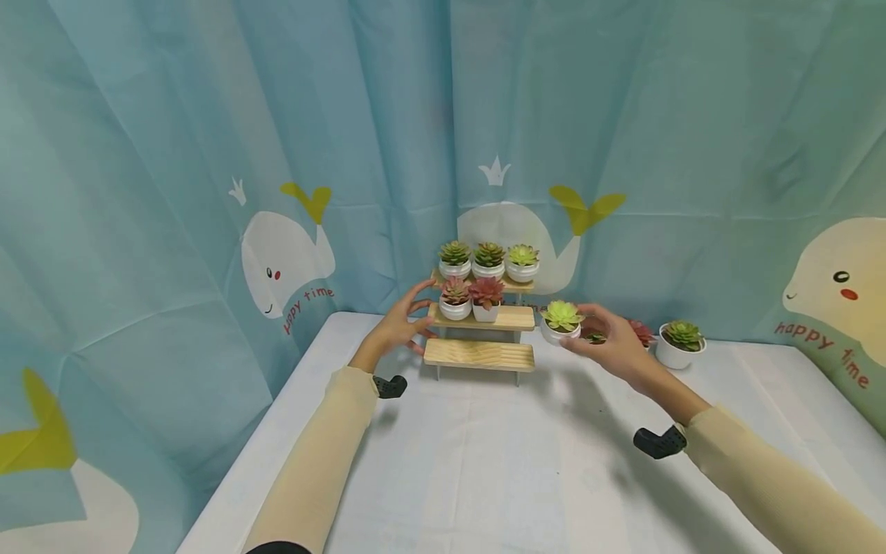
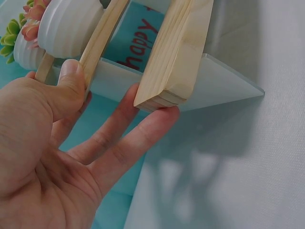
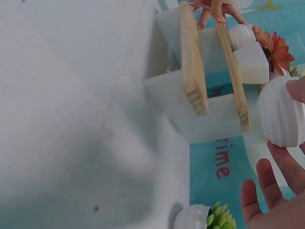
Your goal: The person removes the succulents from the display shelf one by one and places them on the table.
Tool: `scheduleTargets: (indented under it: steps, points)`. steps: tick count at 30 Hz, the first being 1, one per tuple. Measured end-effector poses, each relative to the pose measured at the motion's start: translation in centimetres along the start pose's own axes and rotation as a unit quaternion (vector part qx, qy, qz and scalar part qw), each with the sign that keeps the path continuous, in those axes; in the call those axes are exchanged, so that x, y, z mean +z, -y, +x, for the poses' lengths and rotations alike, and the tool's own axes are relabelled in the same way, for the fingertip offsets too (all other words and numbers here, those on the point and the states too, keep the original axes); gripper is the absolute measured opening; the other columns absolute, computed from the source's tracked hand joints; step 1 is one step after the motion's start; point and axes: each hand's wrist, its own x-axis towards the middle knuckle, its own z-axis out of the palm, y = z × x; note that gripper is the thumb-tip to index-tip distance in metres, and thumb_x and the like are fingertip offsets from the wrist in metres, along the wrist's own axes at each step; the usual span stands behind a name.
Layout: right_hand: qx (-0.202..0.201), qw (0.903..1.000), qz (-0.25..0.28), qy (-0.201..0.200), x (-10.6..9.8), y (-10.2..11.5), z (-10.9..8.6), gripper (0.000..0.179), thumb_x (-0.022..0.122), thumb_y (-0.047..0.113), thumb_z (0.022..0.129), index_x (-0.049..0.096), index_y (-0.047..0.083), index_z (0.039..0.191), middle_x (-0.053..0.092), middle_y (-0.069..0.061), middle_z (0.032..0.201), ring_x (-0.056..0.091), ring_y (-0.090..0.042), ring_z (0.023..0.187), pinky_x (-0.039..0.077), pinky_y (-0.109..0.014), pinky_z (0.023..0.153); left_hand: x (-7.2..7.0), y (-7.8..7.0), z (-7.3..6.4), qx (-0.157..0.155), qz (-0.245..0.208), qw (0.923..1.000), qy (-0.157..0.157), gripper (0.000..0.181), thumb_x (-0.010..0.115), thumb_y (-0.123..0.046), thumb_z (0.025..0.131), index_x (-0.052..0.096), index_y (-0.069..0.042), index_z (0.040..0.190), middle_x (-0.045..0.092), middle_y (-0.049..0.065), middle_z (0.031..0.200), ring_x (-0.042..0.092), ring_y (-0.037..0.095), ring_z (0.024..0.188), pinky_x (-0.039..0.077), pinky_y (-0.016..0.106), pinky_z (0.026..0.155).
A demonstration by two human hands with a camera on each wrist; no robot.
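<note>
A three-tier wooden stand (image 1: pixel 479 353) with pale side panels stands on the white-covered table. My left hand (image 1: pixel 398 325) is at its left end; in the left wrist view the thumb (image 2: pixel 71 78) lies against the middle shelf's end, with fingertips at the lowest shelf (image 2: pixel 174 57). In my right hand (image 1: pixel 616 348) is a yellow-green succulent (image 1: pixel 561 315) in a ribbed white pot (image 3: pixel 281 112), gripped at the pot's side, raised just right of the middle shelf. Two reddish succulents (image 1: pixel 487 292) occupy that shelf's left and centre. Three green ones (image 1: pixel 489 255) line the top shelf.
Right of the stand, a green succulent in a white pot (image 1: pixel 681 345) sits on the table. A reddish one (image 1: pixel 641 332) and another green one (image 1: pixel 595 337) are partly hidden behind my right hand. A blue whale-print curtain (image 1: pixel 408 138) hangs behind the table.
</note>
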Motion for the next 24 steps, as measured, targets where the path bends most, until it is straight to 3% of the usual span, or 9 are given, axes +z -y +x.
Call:
scheduleTargets:
  steps: [4,9,18,24]
  points:
    - [0.004,1.0,-0.005,-0.007,-0.2,-0.9,-0.8,0.082,0.078,0.041,0.093,0.039,0.005,0.155,0.063,-0.021,0.135,0.057,-0.033,0.123,0.053,-0.047,0.092,0.0,0.0,0.0,-0.001,0.001,1.0,0.0,0.076,0.059,-0.012,0.105,0.02,-0.041,0.164,0.023,0.019,0.167,0.068,0.048,0.106,0.062,0.057,0.065]
    - [0.019,0.9995,-0.016,-0.019,-0.3,-2.2,-1.8,0.08,0.078,0.041,0.093,0.041,0.004,0.154,0.062,-0.021,0.137,0.058,-0.033,0.121,0.053,-0.043,0.092,0.0,0.1,0.0,-0.001,0.0,1.0,0.003,0.076,0.059,-0.012,0.105,0.019,-0.041,0.164,0.022,0.019,0.167,0.068,0.049,0.107,0.062,0.059,0.066]
    - [0.034,0.999,-0.012,-0.028,-0.5,-4.1,-3.3,0.077,0.077,0.039,0.094,0.042,0.003,0.153,0.061,-0.021,0.135,0.06,-0.029,0.117,0.055,-0.025,0.083,0.0,0.0,0.1,0.0,-0.008,1.0,0.002,0.077,0.06,-0.011,0.105,0.021,-0.041,0.163,0.022,0.018,0.168,0.053,0.048,0.133,0.063,0.053,0.063]
    - [0.038,0.9988,-0.015,-0.028,-0.4,-5.6,-3.9,0.076,0.078,0.036,0.094,0.042,0.003,0.153,0.062,-0.022,0.136,0.062,-0.012,0.108,0.052,-0.023,0.083,0.0,0.1,0.1,0.005,-0.002,1.0,0.003,0.077,0.06,-0.012,0.105,0.02,-0.04,0.164,0.022,0.019,0.167,0.047,0.047,0.138,0.063,0.053,0.064]
